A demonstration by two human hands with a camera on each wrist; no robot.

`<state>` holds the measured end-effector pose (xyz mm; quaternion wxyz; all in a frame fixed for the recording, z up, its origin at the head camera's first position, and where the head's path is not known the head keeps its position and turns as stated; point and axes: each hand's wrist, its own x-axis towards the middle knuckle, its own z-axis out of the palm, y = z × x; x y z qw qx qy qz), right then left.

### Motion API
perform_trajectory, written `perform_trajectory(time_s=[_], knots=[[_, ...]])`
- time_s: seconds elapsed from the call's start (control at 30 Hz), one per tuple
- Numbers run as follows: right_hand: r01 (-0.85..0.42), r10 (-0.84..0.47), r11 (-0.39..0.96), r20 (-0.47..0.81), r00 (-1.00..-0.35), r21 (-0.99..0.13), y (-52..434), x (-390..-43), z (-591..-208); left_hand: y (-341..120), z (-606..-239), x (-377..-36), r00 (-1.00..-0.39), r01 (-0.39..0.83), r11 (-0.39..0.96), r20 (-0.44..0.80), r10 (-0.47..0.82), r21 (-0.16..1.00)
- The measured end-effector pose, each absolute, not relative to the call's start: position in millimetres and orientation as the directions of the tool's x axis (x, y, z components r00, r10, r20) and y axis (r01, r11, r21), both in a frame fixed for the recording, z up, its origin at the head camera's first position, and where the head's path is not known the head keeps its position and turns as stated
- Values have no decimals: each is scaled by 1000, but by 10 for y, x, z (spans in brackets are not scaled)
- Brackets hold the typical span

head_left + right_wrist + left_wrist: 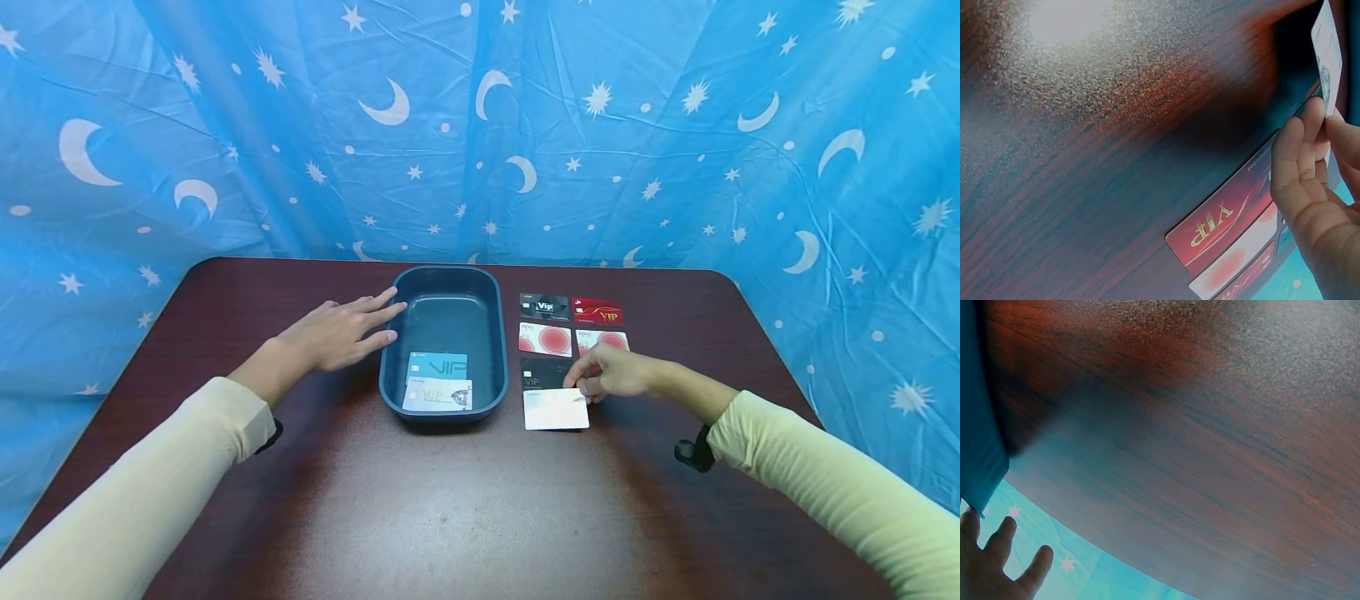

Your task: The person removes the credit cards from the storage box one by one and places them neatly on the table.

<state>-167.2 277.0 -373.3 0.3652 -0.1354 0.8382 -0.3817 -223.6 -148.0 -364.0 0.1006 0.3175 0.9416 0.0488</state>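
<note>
My right hand pinches a white card by its right edge, between thumb and fingers. The same white card stands tilted above the table in the right wrist view. Behind it lies a black VIP card, partly covered. A red VIP card lies below the fingers; the hand hides it in the head view. With fingers spread and fairly straight, my left hand rests at the left rim of a dark blue tray. Inside the tray, a white VIP card overlaps a teal VIP card.
Right of the tray, a black VIP card and a red VIP card form the back row. In front of them lie two white cards with red circles, one at left. A blue star-and-moon curtain hangs behind the brown table.
</note>
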Motion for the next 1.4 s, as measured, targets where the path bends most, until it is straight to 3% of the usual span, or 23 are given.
perform_trajectory(time_s=[0.27, 0.97, 1.4], knots=[[4, -526, 678, -488, -697, -735, 2753, -1657, -3768, -1481, -3635, -2233, -777, 592, 792, -154, 610, 152], [30, -505, 688, -508, -698, -725, 2726, -1675, -3740, -1479, -3633, -2234, -779, 588, 793, -153, 608, 157], [-49, -500, 676, -408, -764, -735, 2591, -1834, -3394, -1483, -3649, -2234, -781, 587, 795, -149, 606, 154]])
